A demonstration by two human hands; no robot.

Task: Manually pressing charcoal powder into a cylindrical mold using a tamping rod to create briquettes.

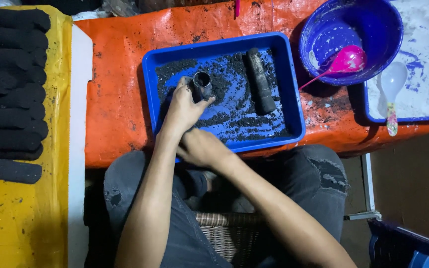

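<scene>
**Small metal tube gripped over a tray of black powder**

The left hand (182,106) wraps its fingers (205,100) around a short grey metal tube (202,85), open end up, inside the blue tray (294,94). The right hand (202,148) rests at the tray's near edge, fingers curled; what they hold cannot be told. A black moulded cylinder (260,81) lies in the powder just beside the tube. The tray sits on an orange tarp (115,74). Rows of black cylinders (8,89) lie on yellow sheeting at the left.

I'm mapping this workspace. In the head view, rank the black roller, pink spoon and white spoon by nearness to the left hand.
From the left hand:
1. Black roller, lying in the blue tray, just to its right.
2. Pink spoon, in the blue bowl, farther right.
3. White spoon, on the white powder, farthest right.
</scene>
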